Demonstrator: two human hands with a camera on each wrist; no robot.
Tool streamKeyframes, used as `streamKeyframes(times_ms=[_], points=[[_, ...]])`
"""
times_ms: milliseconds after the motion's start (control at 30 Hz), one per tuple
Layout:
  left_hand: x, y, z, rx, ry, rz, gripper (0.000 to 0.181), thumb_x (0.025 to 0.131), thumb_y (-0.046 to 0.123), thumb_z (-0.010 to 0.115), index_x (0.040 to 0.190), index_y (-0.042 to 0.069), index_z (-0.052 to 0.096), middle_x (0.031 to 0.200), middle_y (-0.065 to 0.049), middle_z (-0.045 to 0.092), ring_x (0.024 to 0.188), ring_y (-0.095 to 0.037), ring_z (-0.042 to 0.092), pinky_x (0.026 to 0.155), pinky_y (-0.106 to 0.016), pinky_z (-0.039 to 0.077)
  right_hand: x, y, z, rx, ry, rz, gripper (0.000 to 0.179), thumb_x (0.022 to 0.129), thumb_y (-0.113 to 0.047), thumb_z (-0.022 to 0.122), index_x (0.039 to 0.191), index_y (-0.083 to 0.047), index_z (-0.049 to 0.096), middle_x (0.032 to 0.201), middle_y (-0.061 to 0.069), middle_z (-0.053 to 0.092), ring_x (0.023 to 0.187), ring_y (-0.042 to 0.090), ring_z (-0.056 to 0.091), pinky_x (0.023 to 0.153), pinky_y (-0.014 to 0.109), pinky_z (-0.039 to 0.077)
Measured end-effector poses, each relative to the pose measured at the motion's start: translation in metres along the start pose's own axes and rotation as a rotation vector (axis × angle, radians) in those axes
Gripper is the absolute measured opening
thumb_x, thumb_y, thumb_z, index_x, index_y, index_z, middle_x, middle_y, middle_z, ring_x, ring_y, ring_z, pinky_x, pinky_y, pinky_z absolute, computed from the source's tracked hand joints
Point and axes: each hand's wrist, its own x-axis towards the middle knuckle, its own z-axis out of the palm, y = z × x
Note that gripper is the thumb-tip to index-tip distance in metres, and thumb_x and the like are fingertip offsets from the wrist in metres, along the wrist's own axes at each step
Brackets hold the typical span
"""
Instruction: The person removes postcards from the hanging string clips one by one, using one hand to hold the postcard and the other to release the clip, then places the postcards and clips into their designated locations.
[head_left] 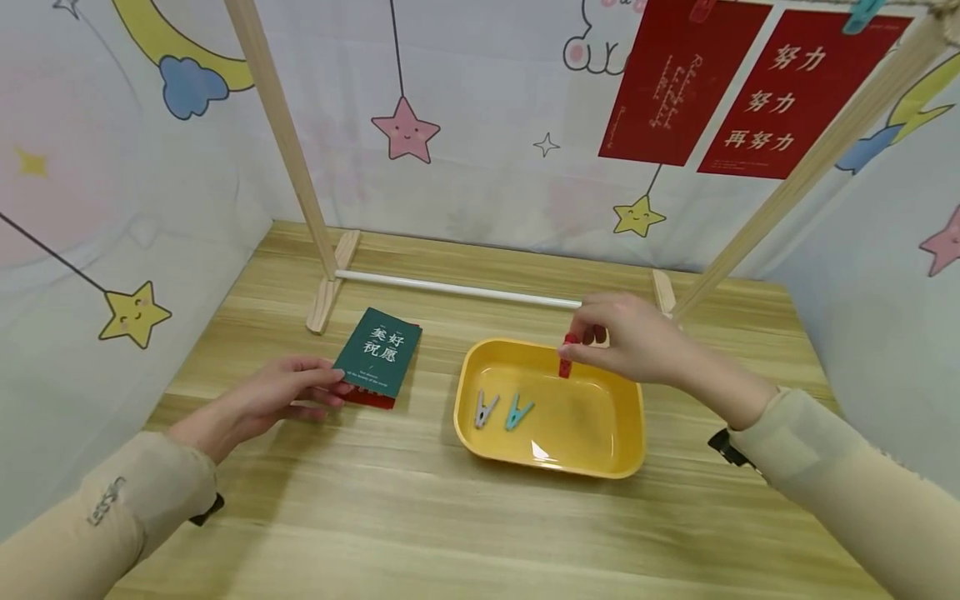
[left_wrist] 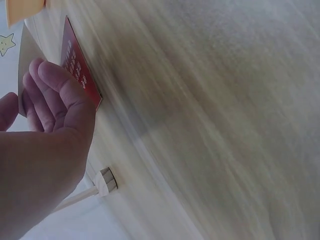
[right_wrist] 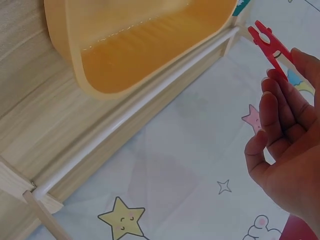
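My right hand [head_left: 630, 337] pinches a red clothespin [head_left: 565, 357] over the far right part of a yellow tray [head_left: 551, 471]. In the right wrist view the clothespin [right_wrist: 269, 47] points away from the fingertips, its handle ends between thumb and fingers. A purple-grey clothespin [head_left: 483, 410] and a teal clothespin [head_left: 517, 412] lie in the tray's left part. My left hand [head_left: 281, 392] pinches the near left corner of a green card [head_left: 381, 354] with white characters, thumb on top. The left wrist view shows this card [left_wrist: 29, 62] tilted up from a red card [left_wrist: 77, 65] beneath it.
A wooden rack with a left post [head_left: 288, 142], a right post [head_left: 817, 167] and a white bottom bar [head_left: 457, 289] stands behind. From its rope hang two red cards [head_left: 682, 83], held by a red clip [head_left: 702, 10] and a teal clip [head_left: 864, 15]. Printed cloth surrounds the table.
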Motion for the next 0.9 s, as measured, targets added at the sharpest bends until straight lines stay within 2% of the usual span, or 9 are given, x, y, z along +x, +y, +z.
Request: streamKeyframes(times_ms=[133, 300, 467, 600, 900], points=[[0.001, -0.003, -0.001, -0.036, -0.01, -0.017, 0.02, 0.11, 0.026, 0.063, 0.116, 0.007, 0.068, 0.112, -0.004, 0.079, 0.095, -0.015, 0.075, 0.086, -0.032, 0.063, -0.001, 0.002, 0.003, 0.003, -0.007, -0.002, 0.014, 0.094, -0.026, 0.086, 0.085, -0.023, 0.075, 0.083, -0.012, 0.064, 0.078, 0.01, 0.06, 0.071, 0.031, 0.053], [-0.001, -0.007, 0.0, -0.124, -0.014, -0.038, 0.015, 0.111, 0.022, 0.06, 0.114, 0.009, 0.067, 0.108, -0.003, 0.08, 0.093, -0.014, 0.076, 0.083, -0.03, 0.062, -0.001, 0.004, 0.006, 0.005, -0.009, -0.002, 0.014, 0.094, -0.026, 0.085, 0.085, -0.023, 0.075, 0.083, -0.012, 0.064, 0.078, 0.01, 0.061, 0.07, 0.031, 0.053], [-0.001, -0.013, 0.0, -0.187, -0.019, -0.029, 0.015, 0.112, 0.022, 0.058, 0.116, 0.008, 0.064, 0.108, -0.001, 0.08, 0.093, -0.013, 0.075, 0.081, -0.029, 0.062, -0.002, 0.006, 0.007, 0.005, -0.007, -0.004, 0.015, 0.094, -0.026, 0.086, 0.085, -0.024, 0.074, 0.082, -0.012, 0.064, 0.078, 0.011, 0.061, 0.07, 0.03, 0.053], [0.0, -0.018, -0.001, -0.212, -0.016, -0.022, 0.015, 0.113, 0.022, 0.057, 0.118, 0.009, 0.064, 0.107, 0.001, 0.08, 0.092, -0.011, 0.075, 0.079, -0.028, 0.061, -0.002, 0.007, 0.009, 0.009, -0.01, -0.001, 0.014, 0.094, -0.027, 0.086, 0.085, -0.024, 0.074, 0.083, -0.013, 0.063, 0.078, 0.009, 0.061, 0.07, 0.03, 0.053], [0.0, -0.021, -0.001, -0.243, 0.007, -0.06, 0.017, 0.112, 0.022, 0.058, 0.12, 0.008, 0.063, 0.108, -0.001, 0.081, 0.093, -0.012, 0.076, 0.081, -0.029, 0.062, -0.001, 0.009, 0.011, 0.026, -0.008, -0.019, 0.015, 0.093, -0.026, 0.086, 0.084, -0.024, 0.074, 0.082, -0.013, 0.063, 0.077, 0.007, 0.06, 0.07, 0.03, 0.053]])
